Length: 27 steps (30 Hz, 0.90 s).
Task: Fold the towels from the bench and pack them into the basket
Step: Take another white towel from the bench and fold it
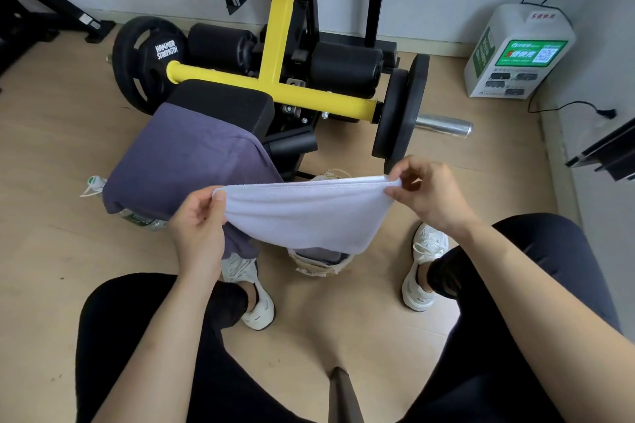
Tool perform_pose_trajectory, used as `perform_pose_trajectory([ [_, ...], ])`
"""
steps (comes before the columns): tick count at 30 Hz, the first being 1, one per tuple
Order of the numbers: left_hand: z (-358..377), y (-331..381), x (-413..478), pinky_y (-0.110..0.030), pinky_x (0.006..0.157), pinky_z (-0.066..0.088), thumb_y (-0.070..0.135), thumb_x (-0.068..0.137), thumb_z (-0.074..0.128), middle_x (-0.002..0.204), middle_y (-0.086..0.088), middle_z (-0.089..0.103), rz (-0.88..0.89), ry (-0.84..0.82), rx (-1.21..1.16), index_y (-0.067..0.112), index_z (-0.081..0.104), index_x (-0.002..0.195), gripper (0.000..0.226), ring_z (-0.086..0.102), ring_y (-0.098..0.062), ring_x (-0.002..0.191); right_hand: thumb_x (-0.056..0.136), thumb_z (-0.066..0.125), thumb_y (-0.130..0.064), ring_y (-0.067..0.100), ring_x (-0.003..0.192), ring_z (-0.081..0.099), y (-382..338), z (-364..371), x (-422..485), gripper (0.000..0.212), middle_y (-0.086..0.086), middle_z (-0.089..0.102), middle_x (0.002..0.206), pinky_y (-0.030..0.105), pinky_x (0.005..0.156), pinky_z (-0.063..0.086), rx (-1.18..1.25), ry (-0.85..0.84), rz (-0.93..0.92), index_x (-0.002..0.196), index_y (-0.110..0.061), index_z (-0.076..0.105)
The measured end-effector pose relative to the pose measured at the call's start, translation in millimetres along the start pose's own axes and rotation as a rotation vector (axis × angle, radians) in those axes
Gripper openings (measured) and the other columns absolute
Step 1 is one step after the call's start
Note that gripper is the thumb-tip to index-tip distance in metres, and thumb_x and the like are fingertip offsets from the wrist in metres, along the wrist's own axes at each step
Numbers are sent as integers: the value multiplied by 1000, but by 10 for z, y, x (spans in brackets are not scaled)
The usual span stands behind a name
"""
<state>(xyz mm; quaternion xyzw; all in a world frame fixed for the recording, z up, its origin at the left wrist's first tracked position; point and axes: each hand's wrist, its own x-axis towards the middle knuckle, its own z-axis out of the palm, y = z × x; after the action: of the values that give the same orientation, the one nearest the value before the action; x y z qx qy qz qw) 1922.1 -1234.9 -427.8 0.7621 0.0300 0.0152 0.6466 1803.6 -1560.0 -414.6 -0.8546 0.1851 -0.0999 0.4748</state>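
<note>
A white towel point(309, 213) hangs stretched between my hands in the middle of the view. My left hand point(197, 220) pinches its left corner and my right hand point(429, 192) pinches its right corner. A purple-grey towel point(185, 165) lies draped over the black padded bench point(223, 103) to the left, hanging down its near side. Below the white towel, a woven basket point(323, 266) stands on the floor between my feet, mostly hidden, with something purple-grey showing inside it.
A yellow-and-black weight machine point(278, 45) with black plates point(398, 113) stands behind the bench. A plastic bottle point(137, 216) lies under the purple-grey towel's edge. A white charging box point(515, 55) sits at the right wall. My white shoes point(426, 268) rest on the wooden floor.
</note>
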Motion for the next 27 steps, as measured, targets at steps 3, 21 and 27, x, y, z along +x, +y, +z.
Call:
perform_pose_trajectory([
  [3,7,-44,17,-27,80,58,15,101,63,95,4,73,-5,-46,61,21,72,98,11,69,-6,84,82,77,-9,10,64,51,40,-14,40,25,-2,64,79,17,65,45,-71,41,21,104,-20,71],
  [21,314,121,-233,-21,69,60,12,96,70,89,2,75,-230,-75,-62,14,74,98,5,72,-9,80,87,73,-12,2,49,54,-153,208,-34,11,2,61,67,13,49,44,453,282,357,80,-7,67],
  [27,499,211,-473,-29,76,63,11,95,70,96,-7,77,-266,-215,-64,9,74,102,9,74,-18,89,87,74,-12,16,60,55,-298,476,-174,14,11,59,70,19,50,46,506,155,298,80,-4,66],
])
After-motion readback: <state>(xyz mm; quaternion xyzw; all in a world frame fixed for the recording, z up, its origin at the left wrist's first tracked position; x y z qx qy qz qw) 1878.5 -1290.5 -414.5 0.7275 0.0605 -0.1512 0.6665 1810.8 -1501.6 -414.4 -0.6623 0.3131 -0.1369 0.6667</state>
